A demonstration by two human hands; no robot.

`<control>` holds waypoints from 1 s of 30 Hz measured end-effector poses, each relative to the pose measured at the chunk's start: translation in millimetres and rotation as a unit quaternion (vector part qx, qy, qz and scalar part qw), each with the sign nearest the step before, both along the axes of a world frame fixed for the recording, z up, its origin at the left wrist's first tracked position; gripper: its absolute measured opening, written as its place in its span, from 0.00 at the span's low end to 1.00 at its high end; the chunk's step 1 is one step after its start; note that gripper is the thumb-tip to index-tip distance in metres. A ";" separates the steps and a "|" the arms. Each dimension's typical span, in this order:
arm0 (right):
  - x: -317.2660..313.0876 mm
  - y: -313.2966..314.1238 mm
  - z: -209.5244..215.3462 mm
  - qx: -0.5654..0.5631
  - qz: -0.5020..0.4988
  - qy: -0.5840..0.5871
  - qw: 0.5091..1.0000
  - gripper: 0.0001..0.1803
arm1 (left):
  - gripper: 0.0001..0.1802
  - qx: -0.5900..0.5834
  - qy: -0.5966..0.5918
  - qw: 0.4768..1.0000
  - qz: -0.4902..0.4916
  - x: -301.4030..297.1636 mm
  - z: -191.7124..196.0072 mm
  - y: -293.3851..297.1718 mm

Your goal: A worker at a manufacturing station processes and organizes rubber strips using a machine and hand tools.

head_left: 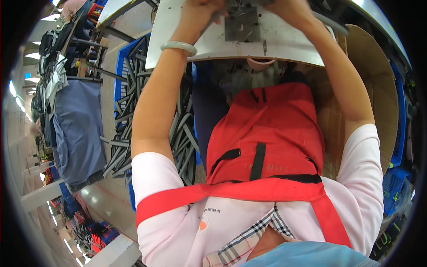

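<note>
My left hand (198, 15) and my right hand (289, 10) reach up to the top edge of the picture, over a white work table (284, 42). Both are closed around something dark at a grey square plate (241, 24) set in the table; the thing itself is cut off by the frame. A pale green bangle (179, 46) sits on my left wrist. A grey strip (331, 23) runs off to the right from my right hand. I wear a pink shirt and a red apron (267, 133).
A blue crate (129, 111) full of several grey rubber strips stands at my left. A brown cardboard box (373, 89) stands at my right, with blue crates (398, 147) beyond it. Farther left are a blue-covered bin (78, 129) and hanging clothes.
</note>
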State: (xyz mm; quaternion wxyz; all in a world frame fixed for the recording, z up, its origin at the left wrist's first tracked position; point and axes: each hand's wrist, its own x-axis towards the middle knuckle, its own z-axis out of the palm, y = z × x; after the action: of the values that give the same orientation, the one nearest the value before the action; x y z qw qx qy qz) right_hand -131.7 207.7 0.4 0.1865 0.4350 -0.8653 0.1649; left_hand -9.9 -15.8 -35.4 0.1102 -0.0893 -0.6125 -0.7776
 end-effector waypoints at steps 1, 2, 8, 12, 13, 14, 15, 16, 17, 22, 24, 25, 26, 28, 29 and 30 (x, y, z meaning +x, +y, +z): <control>-3.7 18.3 0.0 -0.023 -0.052 -0.004 0.998 0.20 | 0.15 -0.150 -0.091 0.963 0.204 1.7 15.9 17.2; 16.8 27.1 14.8 -0.016 -0.036 -0.082 0.996 0.23 | 0.14 -0.215 -0.127 0.939 0.236 17.8 21.0 9.7; 164.0 4.6 -61.0 -0.053 0.411 0.098 0.905 0.05 | 0.12 -0.464 -0.009 0.880 0.101 44.9 26.0 87.5; 157.6 -30.2 -136.2 0.077 0.284 0.081 0.952 0.14 | 0.12 -0.365 0.014 0.928 0.076 39.5 40.1 129.0; 147.2 -36.3 -150.3 0.087 0.271 0.049 0.957 0.15 | 0.12 -0.364 0.013 0.928 0.076 39.5 29.4 121.9; 151.3 -28.4 -120.1 0.138 0.299 -0.028 0.944 0.14 | 0.17 -0.340 -0.026 0.938 0.065 46.0 10.2 98.9; 150.2 -9.1 -68.6 0.191 0.319 -0.101 0.923 0.14 | 0.23 -0.313 -0.058 0.947 0.050 53.9 -4.9 81.1; 141.6 9.3 -43.6 0.163 0.272 -0.176 0.932 0.14 | 0.25 -0.357 -0.075 0.931 0.025 66.1 -18.2 65.6; 128.4 26.7 -24.9 0.047 0.294 -0.114 0.948 0.14 | 0.27 -0.401 -0.090 0.912 0.001 76.5 -23.0 47.3; 80.5 70.1 14.0 0.022 0.162 -0.200 0.966 0.24 | 0.21 -0.266 -0.240 0.932 -0.040 110.3 17.2 48.7; 76.6 70.5 19.8 0.034 0.126 -0.225 0.965 0.24 | 0.19 -0.271 -0.222 0.936 -0.040 99.3 26.2 52.3; 74.7 70.1 27.3 0.046 0.100 -0.212 0.971 0.24 | 0.20 -0.291 -0.214 0.933 0.000 93.0 29.5 51.5; 72.9 69.2 35.7 0.057 0.074 -0.198 0.976 0.25 | 0.21 -0.310 -0.206 0.927 0.040 86.7 32.3 50.2; 69.1 66.7 47.6 0.076 0.072 -0.247 0.963 0.26 | 0.21 -0.313 -0.213 0.924 0.057 73.0 33.5 45.6; 63.9 65.5 48.3 0.109 0.074 -0.200 0.971 0.25 | 0.20 -0.308 -0.177 0.931 0.078 65.8 32.1 44.5; 59.9 64.5 49.0 0.141 0.077 -0.154 0.975 0.24 | 0.19 -0.302 -0.141 0.938 0.100 61.2 30.0 43.4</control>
State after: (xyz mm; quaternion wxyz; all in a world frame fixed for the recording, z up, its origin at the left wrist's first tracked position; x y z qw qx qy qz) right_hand -71.8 272.2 49.3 -0.0253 0.4916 -0.8622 0.1195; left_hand 51.3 27.6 -5.3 0.0676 0.0537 -0.8334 -0.5458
